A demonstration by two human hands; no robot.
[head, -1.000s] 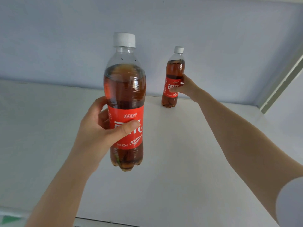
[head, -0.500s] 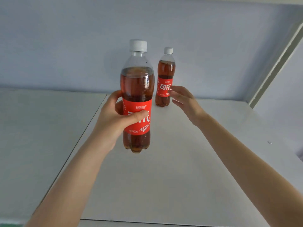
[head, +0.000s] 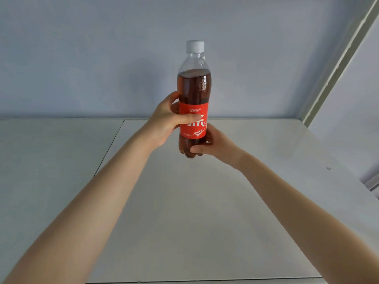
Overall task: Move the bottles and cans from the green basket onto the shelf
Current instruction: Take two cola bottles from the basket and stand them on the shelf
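1. Head view: cola bottle point(head: 194, 95) sits centre frame, upright, held in the air above the white shelf point(head: 184, 212). Base is clear of the surface, toward the back of the shelf near the wall.
2. Bottle details: white cap point(head: 195, 46), clear neck, dark brown liquid filling it up to the shoulder, red label point(head: 193, 121) with white characters around the lower middle.
3. Left hand point(head: 164, 124) wraps the bottle at label height from the left. Thumb lies across the front of the label, fingers curl behind. Firm grasp.
4. Right hand point(head: 215, 143) closes on the bottom of the bottle from the right. Thumb presses across the lobed base, fingers go behind the lower label edge. Also grasping the bottle.
5. Both forearms are bare and reach in from the lower corners, converging on the bottle.
6. Shelf surface shows a seam point(head: 108, 148) running left of the bottle, splitting it into two panels.
7. Pale blue-grey wall point(head: 82, 58) behind; a light upright frame post point(head: 336, 64) slants down at the right.
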